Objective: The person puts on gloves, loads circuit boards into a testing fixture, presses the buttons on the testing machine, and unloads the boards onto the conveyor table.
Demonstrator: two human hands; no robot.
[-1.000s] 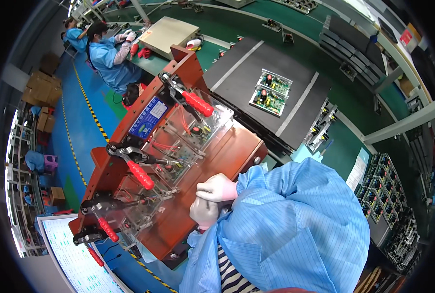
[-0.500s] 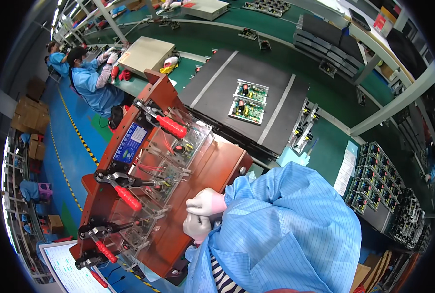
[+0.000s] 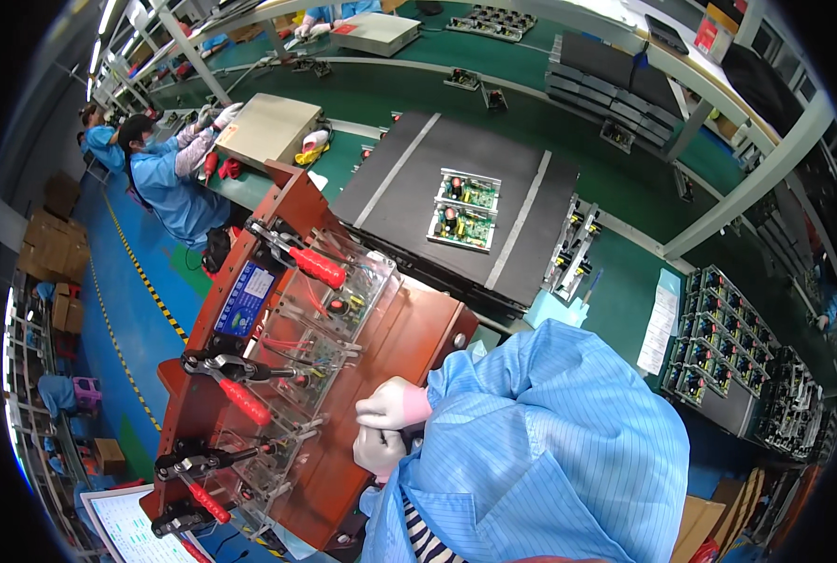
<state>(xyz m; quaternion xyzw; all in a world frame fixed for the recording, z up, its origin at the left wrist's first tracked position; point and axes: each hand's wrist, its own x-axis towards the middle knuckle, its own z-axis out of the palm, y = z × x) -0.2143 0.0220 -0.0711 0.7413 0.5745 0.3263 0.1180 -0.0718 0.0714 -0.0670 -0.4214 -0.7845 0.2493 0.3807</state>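
Note:
My right hand (image 3: 393,404), in a white glove with a pink cuff, rests over the bare front part of a red-brown test fixture (image 3: 381,352). Its fingers are curled together, and no object shows in them. Just below and against it lies my gloved left hand (image 3: 379,452), also closed, its wrist partly covered by my blue sleeve. Left of my hands, clear plates on the fixture cover circuit boards (image 3: 298,380) with wires. Toggle clamps with red handles (image 3: 245,402) line the fixture's upright back, which also bears a blue label (image 3: 245,300).
Two circuit boards in metal frames (image 3: 463,228) lie on a black mat (image 3: 390,188) beyond the fixture. Racks of boards (image 3: 723,338) stand at the right. A screen (image 3: 127,525) is at lower left. A co-worker in blue (image 3: 169,183) works by a beige box (image 3: 270,129).
The view has shifted slightly, so the mat and boards sit a little lower and further left. My hands stay together in the same place on the fixture.

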